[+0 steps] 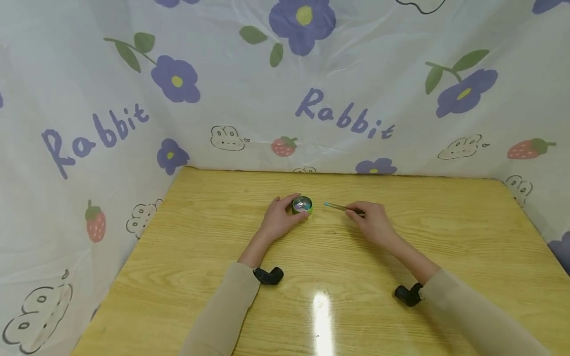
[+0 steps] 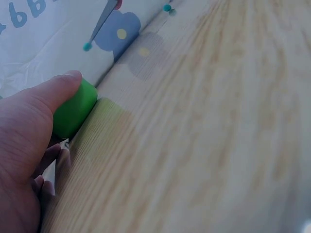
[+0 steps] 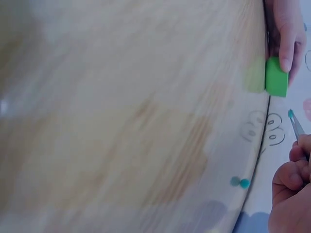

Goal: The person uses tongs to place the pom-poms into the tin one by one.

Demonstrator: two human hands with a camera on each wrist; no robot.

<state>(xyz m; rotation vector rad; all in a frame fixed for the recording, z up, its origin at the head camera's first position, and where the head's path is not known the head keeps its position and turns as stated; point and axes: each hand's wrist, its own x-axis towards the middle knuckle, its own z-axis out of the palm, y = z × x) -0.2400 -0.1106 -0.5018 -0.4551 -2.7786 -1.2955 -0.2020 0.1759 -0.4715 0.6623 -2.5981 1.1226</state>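
Note:
My left hand (image 1: 277,219) grips a small round green container (image 1: 303,211), thumb and fingers around its side, on the wooden table. The container's top is uncovered, and a bit of teal shows inside its shiny interior. To its right, my right hand (image 1: 371,220) pinches metal tweezers (image 1: 339,207) that point left toward the container. A small teal bead (image 3: 290,113) sits at the tweezers' tip, a short way from the rim. Another teal bead (image 3: 244,183) lies loose on the table near the right hand, with its reflection beside it in the right wrist view.
The wooden table (image 1: 213,232) has a glossy surface with a bright light reflection near its front. White fabric (image 1: 249,99) printed with flowers, rabbits and strawberries hangs along the back and sides. Black wrist cameras (image 1: 269,276) sit at both sleeves.

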